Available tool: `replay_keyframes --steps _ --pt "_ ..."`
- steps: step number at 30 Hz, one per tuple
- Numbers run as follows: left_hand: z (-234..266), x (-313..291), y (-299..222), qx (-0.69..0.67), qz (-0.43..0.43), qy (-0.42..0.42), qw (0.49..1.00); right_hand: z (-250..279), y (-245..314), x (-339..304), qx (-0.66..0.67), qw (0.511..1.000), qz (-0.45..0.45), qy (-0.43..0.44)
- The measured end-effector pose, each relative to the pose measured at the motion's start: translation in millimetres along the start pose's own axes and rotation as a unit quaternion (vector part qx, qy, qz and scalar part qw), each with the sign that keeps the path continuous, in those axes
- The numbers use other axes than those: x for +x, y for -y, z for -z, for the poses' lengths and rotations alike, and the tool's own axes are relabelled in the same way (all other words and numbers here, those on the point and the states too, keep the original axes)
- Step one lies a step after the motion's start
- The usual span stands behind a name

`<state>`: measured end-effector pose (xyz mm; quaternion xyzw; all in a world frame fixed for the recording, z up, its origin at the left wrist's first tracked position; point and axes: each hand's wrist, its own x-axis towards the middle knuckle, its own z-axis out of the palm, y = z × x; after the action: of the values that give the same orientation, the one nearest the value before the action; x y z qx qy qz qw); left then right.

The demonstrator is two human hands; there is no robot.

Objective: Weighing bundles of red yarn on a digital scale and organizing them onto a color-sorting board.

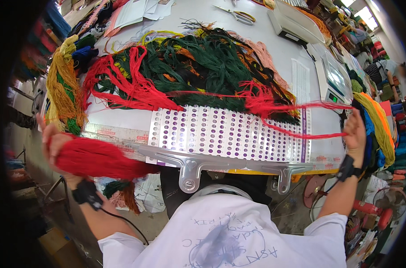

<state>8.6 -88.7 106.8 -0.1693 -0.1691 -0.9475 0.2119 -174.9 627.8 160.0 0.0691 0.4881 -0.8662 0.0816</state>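
My left hand (56, 144), raised at the left and slightly blurred, is closed round a thick bundle of red thread (100, 158) that hangs down past the table edge. At the right, my right hand (355, 130) pinches the ends of red strands (319, 106) stretched across from the middle of the table. Between my hands lies a row of white cards punched with holes (221, 134). A clear clip bar (230, 163) runs along their near edge. Red thread (136, 85) and dark green thread (207, 60) spread out from the cards' far edge.
Yellow hanks (62, 85) hang over the table's left side, coloured hanks (375, 120) over the right. A scale (334, 78) stands at the right. Scissors (243, 17) and papers (140, 11) lie at the back. A person (388, 71) stands far right, near a fan (390, 201).
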Motion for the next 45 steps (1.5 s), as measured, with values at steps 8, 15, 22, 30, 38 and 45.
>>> replay_keyframes --steps 8,15,22,30,38,45 --pt "-1.9 24.8 -66.9 0.193 -0.080 -0.120 0.970 -73.5 24.8 -9.3 -0.108 0.968 0.167 -0.153" --pt "-4.9 28.1 156.7 0.353 0.365 -0.205 0.837 -225.8 -218.5 12.7 -0.348 0.923 -0.089 0.135" --pt "5.7 10.5 208.5 0.551 0.459 -0.110 0.688 -250.8 -314.7 26.9 -0.511 0.851 0.038 0.113" --pt "37.8 19.5 227.2 0.564 0.482 -0.041 0.670 -258.6 -324.8 15.9 -0.587 0.792 0.154 0.061" --pt "37.0 20.3 227.6 0.601 0.479 -0.046 0.638 -239.6 -324.1 13.0 -0.462 0.862 0.141 0.154" --pt "46.2 49.1 165.5 0.560 0.290 -0.239 0.738 -243.2 -308.2 7.3 -0.632 0.739 0.196 0.130"
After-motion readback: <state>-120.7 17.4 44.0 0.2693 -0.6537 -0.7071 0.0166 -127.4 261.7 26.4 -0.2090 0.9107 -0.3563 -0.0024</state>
